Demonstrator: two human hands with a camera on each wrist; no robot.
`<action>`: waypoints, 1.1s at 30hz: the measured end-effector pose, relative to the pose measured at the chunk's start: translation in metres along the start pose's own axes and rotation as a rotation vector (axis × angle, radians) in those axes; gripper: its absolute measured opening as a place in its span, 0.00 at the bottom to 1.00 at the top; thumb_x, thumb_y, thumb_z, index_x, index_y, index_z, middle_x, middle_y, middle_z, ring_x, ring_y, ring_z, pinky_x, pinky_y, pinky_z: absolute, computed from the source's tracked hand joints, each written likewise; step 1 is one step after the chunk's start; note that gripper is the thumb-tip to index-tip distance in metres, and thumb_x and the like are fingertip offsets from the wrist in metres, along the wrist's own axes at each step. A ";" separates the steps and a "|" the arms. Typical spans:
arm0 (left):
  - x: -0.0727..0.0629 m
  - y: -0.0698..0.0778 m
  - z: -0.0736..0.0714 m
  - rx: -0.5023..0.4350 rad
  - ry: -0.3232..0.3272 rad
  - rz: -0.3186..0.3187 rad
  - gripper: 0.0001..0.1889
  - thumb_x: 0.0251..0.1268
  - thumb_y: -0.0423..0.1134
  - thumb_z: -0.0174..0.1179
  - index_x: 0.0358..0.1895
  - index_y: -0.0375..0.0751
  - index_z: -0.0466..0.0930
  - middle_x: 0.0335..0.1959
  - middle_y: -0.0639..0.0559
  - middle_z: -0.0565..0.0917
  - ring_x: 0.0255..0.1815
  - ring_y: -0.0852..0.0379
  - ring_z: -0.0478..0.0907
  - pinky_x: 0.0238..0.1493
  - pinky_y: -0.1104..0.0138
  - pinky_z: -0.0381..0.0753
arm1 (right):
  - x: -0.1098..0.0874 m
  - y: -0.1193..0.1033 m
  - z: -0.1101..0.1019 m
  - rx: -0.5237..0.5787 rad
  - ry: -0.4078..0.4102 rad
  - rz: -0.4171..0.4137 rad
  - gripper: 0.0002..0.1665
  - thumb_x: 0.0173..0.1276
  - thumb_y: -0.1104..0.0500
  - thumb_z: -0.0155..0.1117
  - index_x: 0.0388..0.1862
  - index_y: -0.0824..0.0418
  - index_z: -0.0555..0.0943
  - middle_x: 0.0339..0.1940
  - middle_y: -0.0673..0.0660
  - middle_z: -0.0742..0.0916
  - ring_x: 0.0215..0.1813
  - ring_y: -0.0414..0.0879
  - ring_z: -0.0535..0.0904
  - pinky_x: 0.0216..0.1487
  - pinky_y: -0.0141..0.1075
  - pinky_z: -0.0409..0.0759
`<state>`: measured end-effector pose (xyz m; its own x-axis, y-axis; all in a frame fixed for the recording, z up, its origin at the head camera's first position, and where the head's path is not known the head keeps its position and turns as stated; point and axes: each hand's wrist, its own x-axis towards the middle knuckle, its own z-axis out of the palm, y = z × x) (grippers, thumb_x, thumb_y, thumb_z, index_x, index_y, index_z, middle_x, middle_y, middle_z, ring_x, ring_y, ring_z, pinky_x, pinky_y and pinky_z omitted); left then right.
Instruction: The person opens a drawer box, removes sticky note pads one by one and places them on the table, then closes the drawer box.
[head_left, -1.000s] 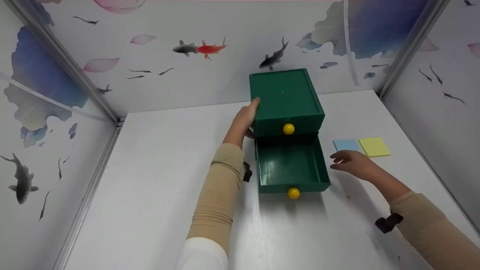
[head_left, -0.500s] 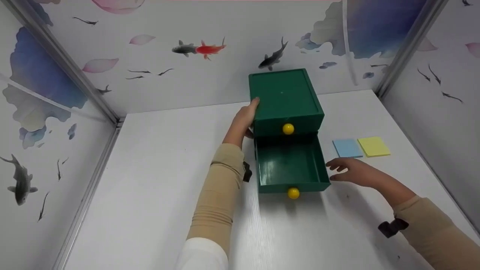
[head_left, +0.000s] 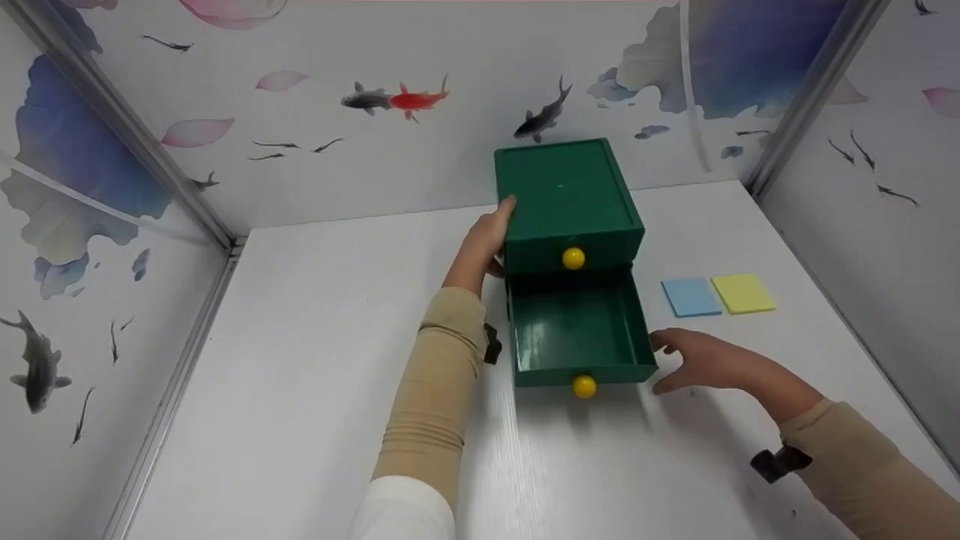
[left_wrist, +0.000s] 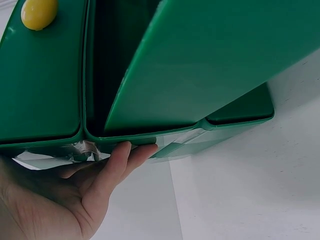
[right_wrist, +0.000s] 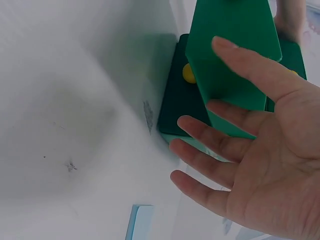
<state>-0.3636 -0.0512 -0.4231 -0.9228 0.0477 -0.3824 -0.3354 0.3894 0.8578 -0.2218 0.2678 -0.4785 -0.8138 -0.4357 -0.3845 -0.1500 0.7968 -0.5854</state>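
Head view, nearest first: green drawer [head_left: 622, 373] is pulled out toward the person from a small cabinet [head_left: 562, 187], yellow knob [head_left: 584, 387] foremost. The right hand [head_left: 705, 364] is just beside the drawer's right side, near the front corner; fingers loosely bent, spread, holding nothing. Contact: cannot tell. Key relation, as judged: the drawer lies directly left of these fingers, and the right hand is nearer its front than the left. Slide line runs front to back, knob end pointing at the person; true long axis unreadable, rear hidden inside the cabinet.

Slightly farther: left hand [head_left: 486, 240] rests against the cabinet's left side, fingers extended along it in the left wrist view, not wrapped round anything. Right wrist view shows a lower front [right_wrist: 180, 100], so the drawer is probably the middle of three. Blue note pad [head_left: 691, 298] and yellow note pad [head_left: 742, 293] lie flat on the desk [head_left: 322, 360], right of the cabinet. Farthest: patterned back wall [head_left: 420, 165].
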 end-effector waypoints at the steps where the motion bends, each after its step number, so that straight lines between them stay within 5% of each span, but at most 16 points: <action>1: 0.000 0.000 0.000 0.001 0.001 -0.001 0.43 0.69 0.72 0.33 0.71 0.40 0.64 0.53 0.35 0.75 0.39 0.40 0.82 0.38 0.52 0.84 | 0.000 -0.001 0.002 0.005 0.003 0.003 0.49 0.55 0.43 0.77 0.67 0.69 0.69 0.60 0.65 0.78 0.62 0.65 0.69 0.54 0.56 0.77; 12: -0.001 0.001 0.001 0.007 0.019 0.003 0.43 0.69 0.72 0.33 0.70 0.39 0.65 0.52 0.34 0.75 0.37 0.39 0.82 0.37 0.52 0.84 | 0.002 -0.006 0.011 -0.006 0.036 0.024 0.53 0.62 0.32 0.64 0.69 0.71 0.64 0.57 0.66 0.78 0.53 0.58 0.74 0.49 0.53 0.80; 33: -0.003 0.002 0.001 0.030 0.033 -0.015 0.42 0.69 0.71 0.33 0.69 0.39 0.67 0.50 0.37 0.76 0.37 0.40 0.82 0.36 0.53 0.84 | 0.010 -0.003 0.008 0.046 0.110 0.035 0.50 0.63 0.32 0.63 0.62 0.76 0.71 0.55 0.69 0.82 0.49 0.55 0.79 0.50 0.53 0.80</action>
<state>-0.3615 -0.0492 -0.4208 -0.9234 0.0112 -0.3836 -0.3443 0.4173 0.8410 -0.2250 0.2579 -0.4860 -0.8753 -0.3570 -0.3263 -0.0960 0.7895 -0.6062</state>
